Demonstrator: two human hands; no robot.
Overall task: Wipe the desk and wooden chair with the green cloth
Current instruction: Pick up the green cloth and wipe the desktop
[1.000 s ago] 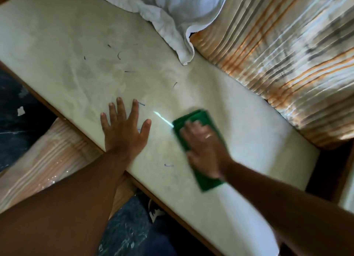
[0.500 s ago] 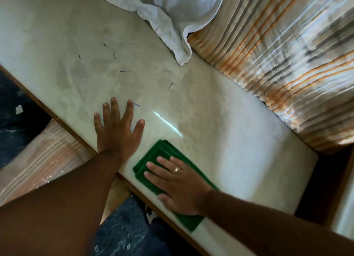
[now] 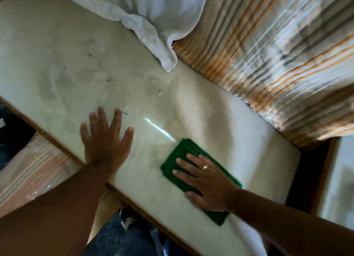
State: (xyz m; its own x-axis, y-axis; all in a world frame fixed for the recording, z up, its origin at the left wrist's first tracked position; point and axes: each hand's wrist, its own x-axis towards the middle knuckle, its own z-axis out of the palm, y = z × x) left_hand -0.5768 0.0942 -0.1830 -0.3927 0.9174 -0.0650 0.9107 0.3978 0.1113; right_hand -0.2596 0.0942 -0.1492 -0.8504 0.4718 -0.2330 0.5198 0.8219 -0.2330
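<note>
The desk [image 3: 63, 50] has a pale, dusty top with a brown wooden front edge. A folded green cloth [image 3: 181, 152] lies flat on it near the front edge, right of centre. My right hand [image 3: 206, 181], wearing a ring, presses palm-down on the cloth with fingers spread, covering its middle. My left hand [image 3: 106, 140] rests flat on the bare desk top to the left of the cloth, fingers apart and holding nothing. Below the desk edge at the lower left shows a light wooden surface [image 3: 104, 208], possibly the chair.
A white cloth [image 3: 145, 24] is bunched at the back of the desk. A striped orange and grey curtain [image 3: 277, 54] hangs along the back right. Dark hairs and marks [image 3: 113, 80] dot the left half. A striped fabric [image 3: 32, 171] lies below left. Dark floor [image 3: 118, 236] beneath.
My right hand slid the green cloth from mid-desk toward the front edge, then to the right along that edge. My left hand stayed flat in place.
</note>
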